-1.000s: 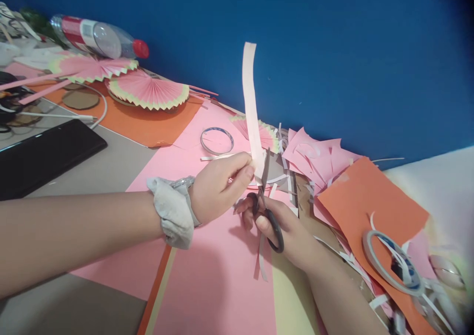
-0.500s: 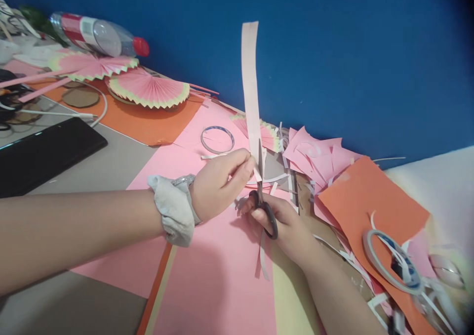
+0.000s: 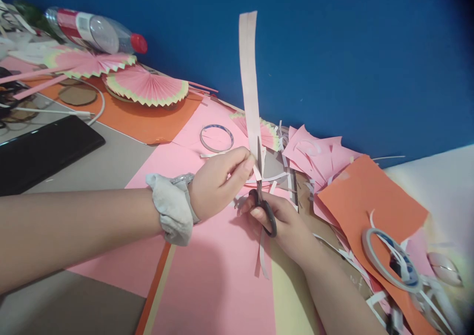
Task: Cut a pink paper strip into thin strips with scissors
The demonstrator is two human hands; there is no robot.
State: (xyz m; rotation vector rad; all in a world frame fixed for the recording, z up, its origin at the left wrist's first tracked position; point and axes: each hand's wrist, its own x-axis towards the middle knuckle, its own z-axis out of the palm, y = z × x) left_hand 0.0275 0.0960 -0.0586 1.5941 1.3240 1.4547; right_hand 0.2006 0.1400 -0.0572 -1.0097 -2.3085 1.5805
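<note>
My left hand (image 3: 224, 179) pinches the lower end of a long pale pink paper strip (image 3: 249, 73), which stands upright against the blue wall. In my right hand (image 3: 285, 221) is a pair of scissors with black handles (image 3: 269, 217), fingers through the loops. The blades point upward along the strip's right edge near its lower end; whether they are closed on the paper I cannot tell. Below my right hand a thin white paper sliver (image 3: 263, 258) lies over the pink paper sheet (image 3: 200, 285).
Pleated pink paper fans (image 3: 148, 85) and a plastic bottle (image 3: 99, 31) lie at the back left, with a black phone (image 3: 52, 152) nearer. Tape rolls (image 3: 370, 256), orange paper (image 3: 374, 194), pink scraps (image 3: 318, 152) and a computer mouse (image 3: 444, 268) are on the right.
The view has shifted slightly, and the strip's top end appears a little higher and farther left. Both hands keep the same grip on strip and scissors.
</note>
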